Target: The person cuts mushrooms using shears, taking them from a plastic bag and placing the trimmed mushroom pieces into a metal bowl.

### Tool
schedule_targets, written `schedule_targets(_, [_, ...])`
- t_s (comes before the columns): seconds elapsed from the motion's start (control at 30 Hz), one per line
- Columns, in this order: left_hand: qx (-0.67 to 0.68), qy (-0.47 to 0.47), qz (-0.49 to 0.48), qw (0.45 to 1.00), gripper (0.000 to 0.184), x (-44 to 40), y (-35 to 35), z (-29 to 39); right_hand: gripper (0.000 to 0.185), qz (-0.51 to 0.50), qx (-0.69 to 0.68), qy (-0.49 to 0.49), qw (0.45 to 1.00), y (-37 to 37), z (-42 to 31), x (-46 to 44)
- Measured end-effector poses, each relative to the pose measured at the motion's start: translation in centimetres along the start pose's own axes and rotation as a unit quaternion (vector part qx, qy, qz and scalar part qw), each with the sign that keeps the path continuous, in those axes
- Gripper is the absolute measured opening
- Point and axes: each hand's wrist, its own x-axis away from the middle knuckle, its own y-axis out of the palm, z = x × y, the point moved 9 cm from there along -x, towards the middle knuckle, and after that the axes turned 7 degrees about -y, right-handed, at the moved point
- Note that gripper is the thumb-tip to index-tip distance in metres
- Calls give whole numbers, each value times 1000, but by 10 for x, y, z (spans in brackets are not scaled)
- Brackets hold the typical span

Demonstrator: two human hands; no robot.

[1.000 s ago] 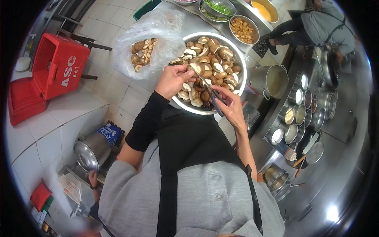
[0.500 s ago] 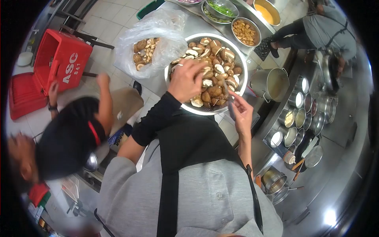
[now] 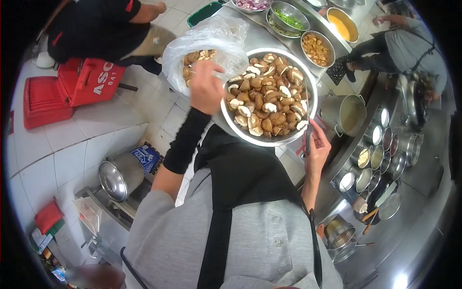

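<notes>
My left hand [image 3: 207,89] hangs above the near edge of a clear plastic bag [image 3: 226,33], its fingers loosely bent and apart. No mushroom shows in that hand, though its far side is hidden. Whole brown mushrooms [image 3: 186,73] and pale stems lie in the bag. In my right hand [image 3: 317,147] is a knife [image 3: 307,130], gripped by its dark handle, the blade pointing away from me over the colander's right rim. The large metal colander [image 3: 230,120] is filled with cut mushrooms [image 3: 269,94], brown caps and white insides showing.
Bowls of chopped red onion [image 3: 251,4], green vegetables [image 3: 291,20] and browned cubes [image 3: 316,49] stand beyond. A tall pot [image 3: 344,114] and seasoning containers [image 3: 364,156] are at right. One co-worker [image 3: 96,29] is by a red cooler [image 3: 91,82], another [image 3: 409,48] at the stove.
My left hand has moved from the colander's mushrooms to the bag. The knife has swung away to the colander's right rim. The co-worker at left has moved farther away, past the red cooler.
</notes>
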Motion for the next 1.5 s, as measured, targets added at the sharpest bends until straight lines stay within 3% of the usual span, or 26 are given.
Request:
schedule_targets(0.03, [-40,-73,-2,996,20,-5,-3,-43,40,-17,3,4,1000,10,-6,0])
schedule_targets(0.1, [-142,-98,-103,980,19,-5,17,-110,44,-63,13,25,998,34,-18,-1])
schedule_targets(0.2, [-324,-42,-274,905,19,18,58,-171,45,-156,16,11,988,80,-22,-3])
schedule_targets(0.23, [-327,-15,-273,904,23,20,58,-166,45,-180,52,-2,982,95,-28,-5])
schedule_targets(0.33, [-342,-78,-246,903,21,19,49,-158,45,-236,149,-65,958,134,-46,-13])
schedule_targets(0.43, [-245,-180,-198,932,18,14,30,-151,44,-252,184,-111,944,167,-60,-21])
schedule_targets(0.53, [-322,-129,-279,896,16,30,51,-169,43,-279,208,-118,930,187,-67,-27])
schedule_targets(0.57, [-339,-104,-227,907,11,29,51,-171,43,-279,201,-126,931,192,-71,-27])
schedule_targets(0.77, [-347,-84,-195,913,19,14,46,-176,43,-291,225,-97,925,196,-53,-36])
schedule_targets(0.9, [-173,-222,-74,957,28,-6,-3,-161,44,-272,213,-97,934,197,-57,-42])
schedule_targets(0.93, [-6,-306,-70,949,28,3,-2,-171,44,-269,220,-102,932,199,-60,-43])
schedule_targets(1.0, [324,-440,-50,836,28,20,10,-181,44,-268,221,-126,929,206,-63,-44])
schedule_targets(1.1, [468,-461,-34,753,34,28,8,-157,44,-268,211,-173,924,217,-63,-42])
schedule_targets(1.2, [515,-459,-29,723,38,32,-1,-136,45,-271,227,-189,916,223,-62,-43])
schedule_targets(1.5, [509,-430,-19,745,32,39,-4,-131,48,-285,286,-198,893,235,-55,-53])
